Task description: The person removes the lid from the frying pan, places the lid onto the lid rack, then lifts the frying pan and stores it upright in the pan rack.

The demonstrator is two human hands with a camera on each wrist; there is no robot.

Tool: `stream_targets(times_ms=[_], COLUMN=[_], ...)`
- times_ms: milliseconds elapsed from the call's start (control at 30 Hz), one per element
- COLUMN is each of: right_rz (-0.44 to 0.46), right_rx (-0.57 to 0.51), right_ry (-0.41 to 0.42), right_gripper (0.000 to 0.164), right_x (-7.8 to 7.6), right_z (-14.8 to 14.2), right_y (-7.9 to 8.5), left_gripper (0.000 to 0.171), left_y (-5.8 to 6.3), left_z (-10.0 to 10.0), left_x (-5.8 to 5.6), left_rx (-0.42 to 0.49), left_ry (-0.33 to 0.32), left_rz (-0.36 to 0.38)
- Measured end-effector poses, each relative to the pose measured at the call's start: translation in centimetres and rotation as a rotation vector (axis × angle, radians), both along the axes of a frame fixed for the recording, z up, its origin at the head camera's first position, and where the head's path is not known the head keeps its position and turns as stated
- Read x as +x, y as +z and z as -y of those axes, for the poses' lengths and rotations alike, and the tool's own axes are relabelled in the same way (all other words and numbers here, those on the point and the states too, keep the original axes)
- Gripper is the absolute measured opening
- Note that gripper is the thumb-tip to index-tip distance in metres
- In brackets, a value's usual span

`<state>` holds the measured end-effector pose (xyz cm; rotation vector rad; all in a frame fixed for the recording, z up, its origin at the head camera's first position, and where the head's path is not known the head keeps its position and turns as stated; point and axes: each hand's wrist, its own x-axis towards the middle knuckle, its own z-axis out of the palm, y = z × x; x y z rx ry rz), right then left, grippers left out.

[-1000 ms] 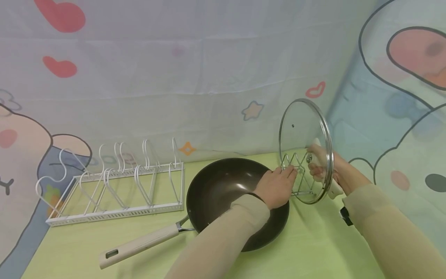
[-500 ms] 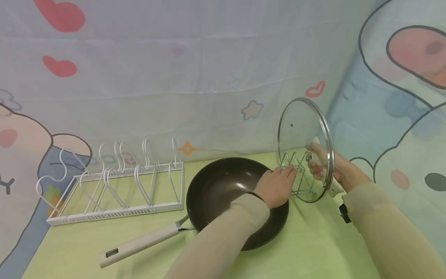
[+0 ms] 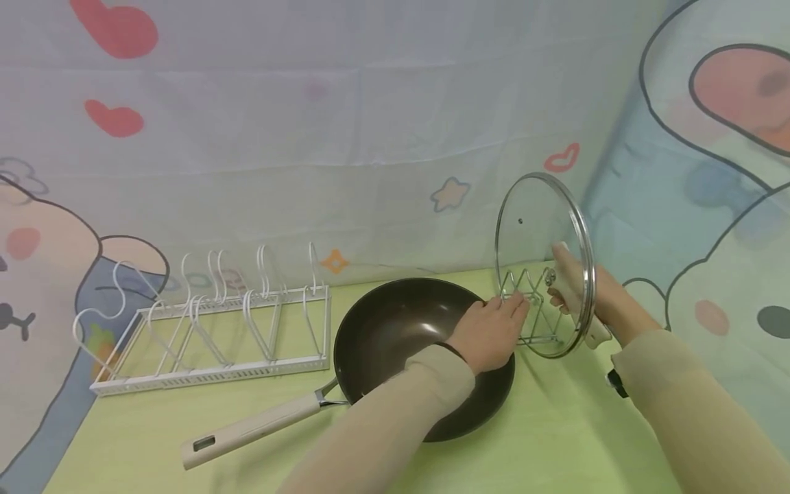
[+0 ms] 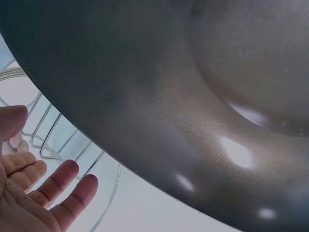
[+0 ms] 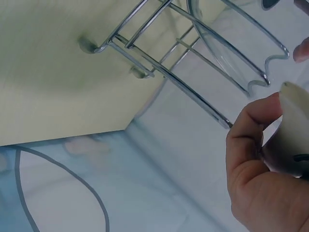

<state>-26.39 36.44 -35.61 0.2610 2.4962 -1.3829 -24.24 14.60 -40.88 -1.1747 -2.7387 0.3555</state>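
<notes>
2 hands work at the wire stand (image 3: 532, 317). The right hand (image 3: 588, 296) grips the handle of the glass lid (image 3: 543, 264), held upright in the stand; the left hand (image 3: 490, 329), fingers nearly straight, steadies the stand's near wires above the pan (image 3: 395, 336). Little has changed in 1 second: the lid seems slightly more upright. Glass blurs the right fingers. The white rack (image 3: 210, 322) stands well apart.

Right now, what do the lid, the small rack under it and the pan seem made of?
Lid: clear glass, see-through, with a shiny metal rim.
Small rack: bright chromed wire, apparently steel.
Pan: dark, glossy, probably non-stick coated metal; pale handle, likely plastic.
</notes>
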Motion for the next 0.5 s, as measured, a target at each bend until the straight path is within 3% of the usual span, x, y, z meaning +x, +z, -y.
stream_targets(times_ms=[100, 233, 333, 500], right_rz=[-0.03, -0.073, -0.092, -0.208], right_rx=[0.013, 0.05, 0.085, 0.223], right_ry=[-0.019, -0.035, -0.032, 0.006], right_gripper=[0.115, 0.116, 0.112, 0.094], right_x=[0.3, 0.4, 0.4, 0.6], right_z=[0.0, -0.1, -0.3, -0.9], right_y=[-0.3, -0.7, -0.8, -0.5], left_gripper=[0.058, 0.057, 0.057, 0.064], left_y=[0.2, 0.5, 0.7, 1.1], left_z=[0.5, 1.2, 1.6, 2.5], left_x=[0.2, 0.5, 0.6, 0.6], left_rx=[-0.022, -0.034, -0.038, -0.045], left_ry=[-0.016, -0.026, -0.03, -0.031], left_rz=[-0.014, -0.019, -0.006, 0.018])
